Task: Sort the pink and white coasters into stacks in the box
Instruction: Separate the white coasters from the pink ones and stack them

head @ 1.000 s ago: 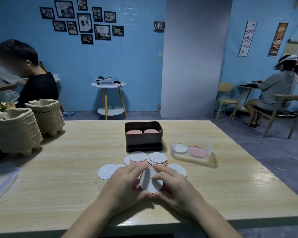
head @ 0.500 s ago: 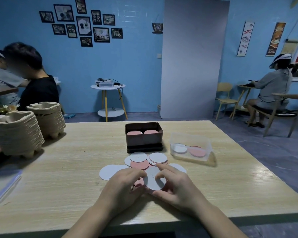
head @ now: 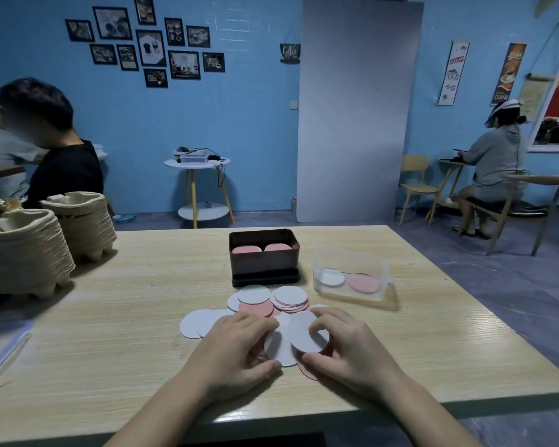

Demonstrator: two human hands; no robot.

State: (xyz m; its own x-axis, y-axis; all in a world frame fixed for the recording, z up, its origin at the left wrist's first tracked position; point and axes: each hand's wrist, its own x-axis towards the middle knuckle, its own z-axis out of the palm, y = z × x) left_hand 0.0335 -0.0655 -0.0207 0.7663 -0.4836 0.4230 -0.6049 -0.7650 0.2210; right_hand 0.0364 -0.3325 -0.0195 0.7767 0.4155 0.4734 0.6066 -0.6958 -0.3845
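sliding a little to the right since half a second ago, the top white coaster is now tilted in the right hand, pinched with curled fingers on its face and the thumb at its near edge. a second ago both hands held it together. now the left hand has let it go and curves over the lower white coaster, which has come into sight beneath, fingers on top of the heap and thumb against that disc's near rim. a pink coaster peeks out under the right thumb. the loose pile just beyond the hands, the dark box and the clear tub lie as they did. the coasters are all thin flat rounds with a matte face, white or dusty pink. the box is a dark brown rectangle with rounded corners on a slightly wider dark base, standing mid-worktop on pale wood grain, with two pink stacks side by side inside, their tops below the rim. just right of it the tub, soft-cornered see-through plastic, holds one white and one pink round lying flat. at the left edge stand two piles of moulded pulp trays, ribbed by their many layers.
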